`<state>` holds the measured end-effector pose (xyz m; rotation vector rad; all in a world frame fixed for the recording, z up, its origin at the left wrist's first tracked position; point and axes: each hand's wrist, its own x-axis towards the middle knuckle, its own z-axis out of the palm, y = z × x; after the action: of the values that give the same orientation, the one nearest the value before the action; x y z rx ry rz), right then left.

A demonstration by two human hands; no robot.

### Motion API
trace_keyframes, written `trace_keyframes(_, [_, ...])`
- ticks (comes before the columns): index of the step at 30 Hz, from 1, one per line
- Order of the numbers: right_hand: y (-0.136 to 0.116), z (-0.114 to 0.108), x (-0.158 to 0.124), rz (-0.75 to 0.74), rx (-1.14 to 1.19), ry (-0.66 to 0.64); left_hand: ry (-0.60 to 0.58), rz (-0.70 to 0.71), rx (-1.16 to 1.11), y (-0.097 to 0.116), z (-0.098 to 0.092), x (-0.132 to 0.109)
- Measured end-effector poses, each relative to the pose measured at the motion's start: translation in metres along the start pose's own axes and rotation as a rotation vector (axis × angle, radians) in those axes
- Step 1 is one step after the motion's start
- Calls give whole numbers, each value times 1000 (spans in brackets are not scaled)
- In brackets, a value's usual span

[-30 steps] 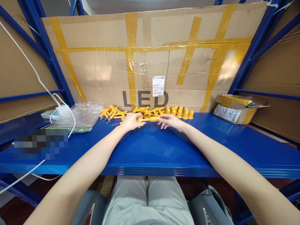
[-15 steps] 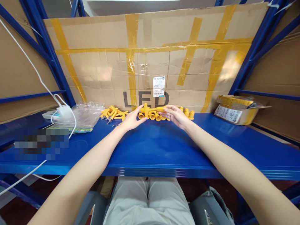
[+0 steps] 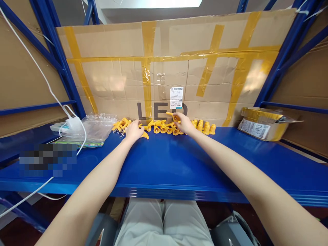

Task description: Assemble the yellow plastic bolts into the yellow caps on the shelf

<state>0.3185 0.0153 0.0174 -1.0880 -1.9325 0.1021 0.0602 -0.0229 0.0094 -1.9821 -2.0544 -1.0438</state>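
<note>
My right hand (image 3: 183, 123) is closed on a yellow piece (image 3: 175, 118) with a thin arm pointing left, held above a row of yellow cup-shaped parts (image 3: 163, 130). To the left, my left hand (image 3: 134, 131) reaches down at the edge of a pile of yellow parts (image 3: 118, 126) with small metal spirals. Its fingers are near a curved yellow part (image 3: 145, 135); what they hold, if anything, is hidden. More yellow cups (image 3: 206, 128) stand upright right of my right hand.
Clear plastic bags (image 3: 96, 130) and a white plug with its cable (image 3: 74, 125) lie on the left of the blue shelf (image 3: 164, 164). An opened carton (image 3: 263, 124) sits at the right. A large cardboard sheet (image 3: 115, 78) stands behind.
My hands have moved apart. The left went left to the pile, while the right still holds a yellow piece. The T-shaped piece is no longer between them. The view has shifted slightly.
</note>
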Motion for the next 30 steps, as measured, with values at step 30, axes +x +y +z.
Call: trace_keyframes(30, [65, -59, -13, 283, -663, -311, -86, 89, -51, -3, 15, 5])
